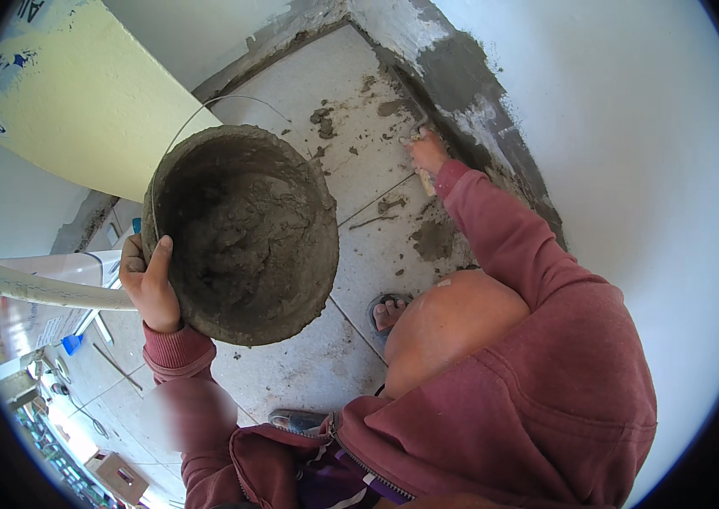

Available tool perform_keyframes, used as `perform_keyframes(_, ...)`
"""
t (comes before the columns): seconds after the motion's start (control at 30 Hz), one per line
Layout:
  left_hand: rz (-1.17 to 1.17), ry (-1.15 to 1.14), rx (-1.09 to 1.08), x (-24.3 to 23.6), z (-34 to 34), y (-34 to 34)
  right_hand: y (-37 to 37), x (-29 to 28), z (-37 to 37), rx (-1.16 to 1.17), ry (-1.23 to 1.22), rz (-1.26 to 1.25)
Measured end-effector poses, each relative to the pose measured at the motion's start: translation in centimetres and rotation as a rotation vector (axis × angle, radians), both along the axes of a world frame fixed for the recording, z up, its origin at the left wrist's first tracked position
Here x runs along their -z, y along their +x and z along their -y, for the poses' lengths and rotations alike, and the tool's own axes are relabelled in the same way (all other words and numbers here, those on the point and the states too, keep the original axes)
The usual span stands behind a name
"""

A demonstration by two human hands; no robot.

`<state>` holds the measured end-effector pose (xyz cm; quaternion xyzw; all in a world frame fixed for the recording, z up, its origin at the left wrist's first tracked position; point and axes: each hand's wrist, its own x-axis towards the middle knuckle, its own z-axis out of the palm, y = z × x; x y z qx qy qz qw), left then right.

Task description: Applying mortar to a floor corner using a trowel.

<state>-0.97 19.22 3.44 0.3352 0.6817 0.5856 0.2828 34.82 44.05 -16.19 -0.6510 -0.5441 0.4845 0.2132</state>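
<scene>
My left hand (149, 276) grips the rim of a dark, crusted bucket (317, 254) at centre-left, which holds wet grey mortar (236, 229) and has a thin wire handle. My right hand (430, 151) reaches toward the base of the right wall and is closed on a tool with a pale wooden handle (425, 180), apparently a trowel, its far end hard to make out. Around it, grey mortar smears (434, 240) and crumbs lie on the white floor tiles, beside the rough grey band (453, 76) along the wall's foot.
A pale yellow board (79, 93) stands at upper left. A thick pale hose (45, 288) curves across the left side. A blue dustpan-like item (72, 343), cables and a cardboard box (117, 475) lie lower left. The white wall (648, 170) bounds the right. My sandalled foot (389, 310) rests below the bucket.
</scene>
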Motion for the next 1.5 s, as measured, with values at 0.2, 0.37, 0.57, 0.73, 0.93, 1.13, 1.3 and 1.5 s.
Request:
perform_keyframes(0.2, 0.016, 0.017, -0.031, -0.2, -0.9, 0.8, 0.3, -4.7, 0.9, 0.152, -0.297, -0.448)
perform_keyframes(0.37, -0.063, 0.007, 0.018, -0.2, -0.5, 1.0, 3.4, -7.8, 3.2, 0.145, -0.284, -0.429)
perform_keyframes(0.57, -0.037, 0.032, 0.022, -0.6, -0.9, 1.7, 2.4, -5.1, 2.1, -0.070, -0.325, -0.141)
perform_keyframes(0.73, -0.079, -0.002, 0.047, -0.6, -1.1, 2.4, 0.1, -5.6, 0.8, 0.122, -0.101, -0.286)
perform_keyframes(0.93, -0.115, -0.009, 0.046, -1.2, -1.1, 2.8, 1.2, -5.6, -0.2, -0.061, -0.253, -0.113)
perform_keyframes(1.13, -0.095, 0.021, 0.059, -0.8, -1.1, 2.4, 3.2, -1.6, -0.9, -0.071, -0.016, 0.049)
perform_keyframes(1.3, -0.087, -0.036, 0.024, -0.5, -0.5, 1.1, 0.3, 1.5, -3.3, -1.354, 0.596, 1.086)
perform_keyframes(1.5, -0.039, -0.008, 0.034, -0.4, -1.5, 0.4, -2.3, -1.2, -3.2, -0.537, 0.067, 0.174)
